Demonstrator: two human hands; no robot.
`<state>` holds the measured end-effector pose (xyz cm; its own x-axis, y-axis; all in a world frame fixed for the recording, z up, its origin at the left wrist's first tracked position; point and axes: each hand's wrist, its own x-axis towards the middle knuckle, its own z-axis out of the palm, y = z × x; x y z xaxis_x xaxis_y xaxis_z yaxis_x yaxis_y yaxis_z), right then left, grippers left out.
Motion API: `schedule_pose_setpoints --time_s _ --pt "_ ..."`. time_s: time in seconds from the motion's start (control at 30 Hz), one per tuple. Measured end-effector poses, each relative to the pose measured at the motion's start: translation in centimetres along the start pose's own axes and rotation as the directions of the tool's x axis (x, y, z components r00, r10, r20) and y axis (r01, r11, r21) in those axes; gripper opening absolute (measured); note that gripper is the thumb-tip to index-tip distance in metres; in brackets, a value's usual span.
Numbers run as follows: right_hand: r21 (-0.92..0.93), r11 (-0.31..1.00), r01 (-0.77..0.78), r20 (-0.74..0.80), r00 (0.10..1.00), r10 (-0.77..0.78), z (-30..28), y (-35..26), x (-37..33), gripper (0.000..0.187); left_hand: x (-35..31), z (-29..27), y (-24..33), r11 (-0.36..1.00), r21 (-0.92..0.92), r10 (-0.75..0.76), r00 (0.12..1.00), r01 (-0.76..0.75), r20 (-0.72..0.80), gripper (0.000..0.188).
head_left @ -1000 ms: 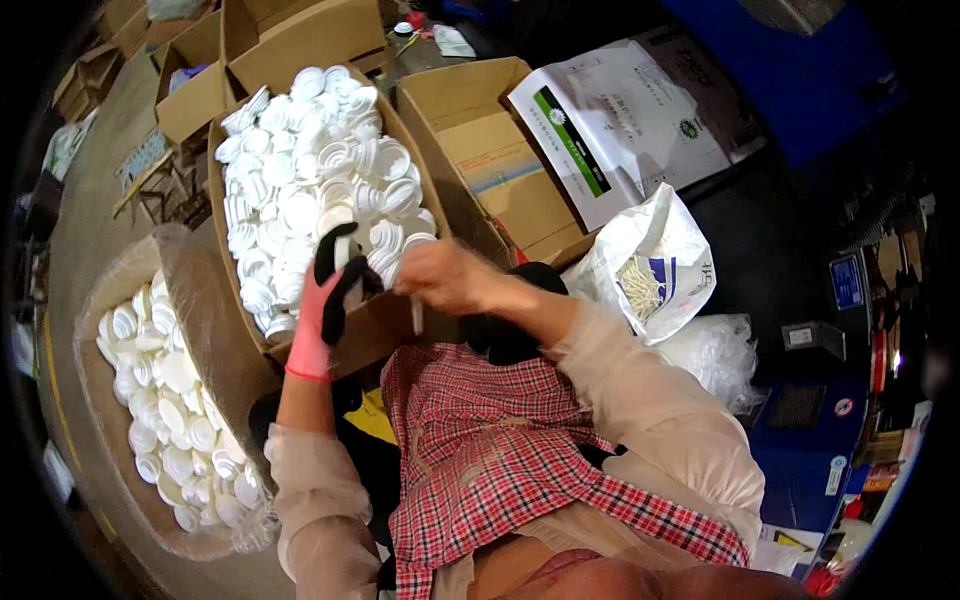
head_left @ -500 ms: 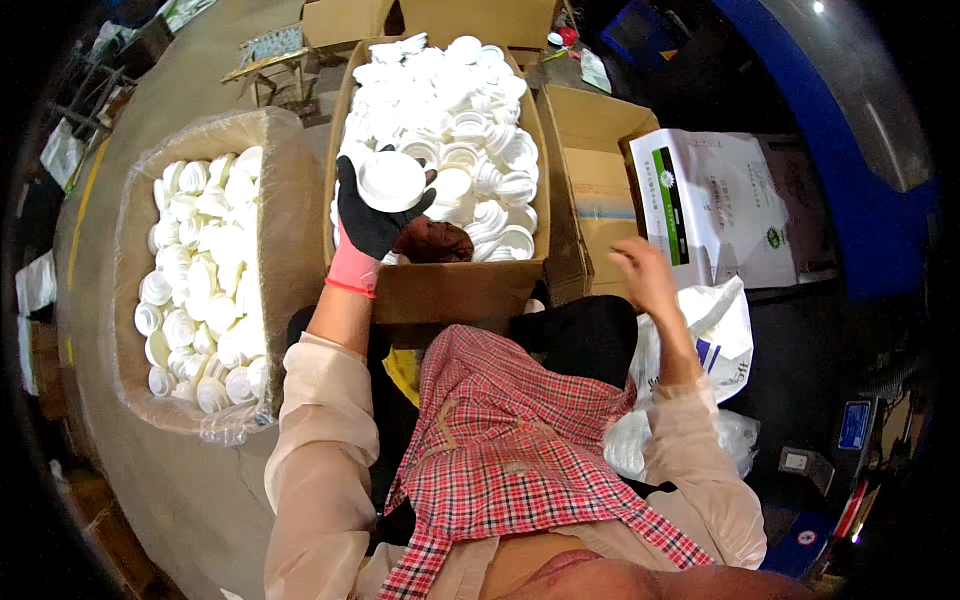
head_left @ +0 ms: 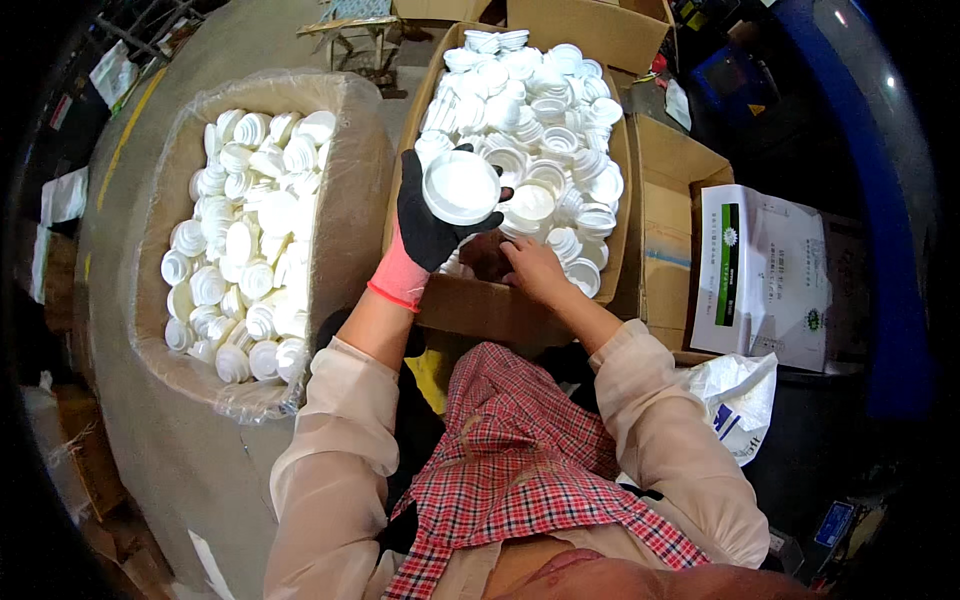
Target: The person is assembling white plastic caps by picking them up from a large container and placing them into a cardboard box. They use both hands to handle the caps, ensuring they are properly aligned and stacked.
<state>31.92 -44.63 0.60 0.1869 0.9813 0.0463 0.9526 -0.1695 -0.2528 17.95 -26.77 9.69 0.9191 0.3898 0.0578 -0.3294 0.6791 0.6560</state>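
Note:
My left hand (head_left: 428, 225), in a black glove with a pink cuff, holds a round white plastic lid (head_left: 461, 187) with a raised rim, its hollow side facing up. It is held over the near left part of a cardboard box (head_left: 500, 308) heaped with similar white lids (head_left: 530, 200). At the box's near edge lies a dark brown, crumpled thing (head_left: 486, 257), perhaps a cloth. My bare right hand (head_left: 540, 270) is at its right end, fingers bent and closed against it. The fingertips are partly hidden.
On the left stands a second carton lined with clear plastic (head_left: 355, 200), holding many white lids (head_left: 240, 240). To the right are an opened cardboard box (head_left: 668, 215) and a printed white carton sheet (head_left: 765, 270). A white plastic bag (head_left: 735, 400) lies beside my right arm.
My right hand has moved left and inward, from beside the open cardboard to the brown thing. My left hand still holds the lid. The view has shifted, so the boxes appear further right.

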Motion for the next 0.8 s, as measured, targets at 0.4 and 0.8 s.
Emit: schedule_pose_setpoints --time_s 0.4,0.8 --pt "0.898 -0.426 -0.106 0.168 0.980 0.110 -7.2 -1.4 1.9 0.022 1.0 0.3 -1.9 0.961 0.230 0.218 0.937 -0.156 -0.274 0.062" --pt "0.436 0.833 0.342 -0.426 0.893 -0.144 -11.1 -5.2 0.3 0.032 -0.6 3.7 -3.1 0.649 0.721 0.382 0.924 -0.241 -0.035 0.045"
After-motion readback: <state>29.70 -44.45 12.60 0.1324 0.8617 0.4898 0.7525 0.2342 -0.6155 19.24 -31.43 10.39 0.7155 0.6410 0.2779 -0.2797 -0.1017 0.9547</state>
